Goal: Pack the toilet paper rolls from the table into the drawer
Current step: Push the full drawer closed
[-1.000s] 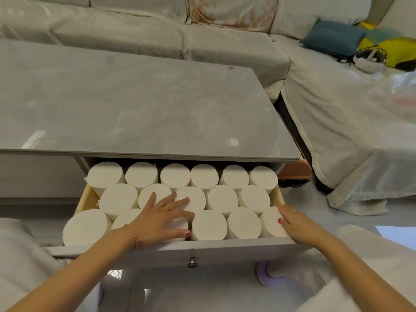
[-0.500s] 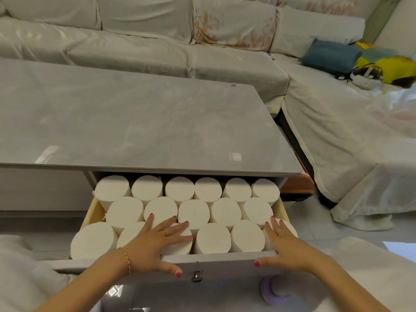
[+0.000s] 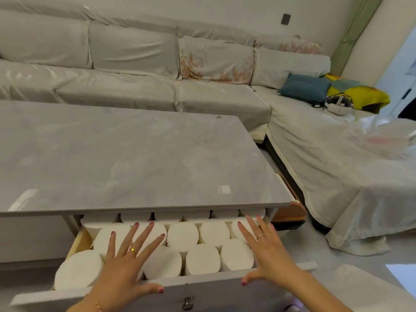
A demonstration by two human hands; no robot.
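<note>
The worktop (image 3: 126,158) is bare and the rolls (image 3: 182,236) stand packed upright in the drawer (image 3: 126,289), so with my left hand (image 3: 126,264) and right hand (image 3: 267,251) spread flat, gripping nothing, I judge only closing remains.

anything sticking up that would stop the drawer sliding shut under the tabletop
Nothing visible does. The toilet paper rolls sit upright, and the back row already lies under the tabletop edge. Both the left hand and right hand rest flat on the rolls.
</note>
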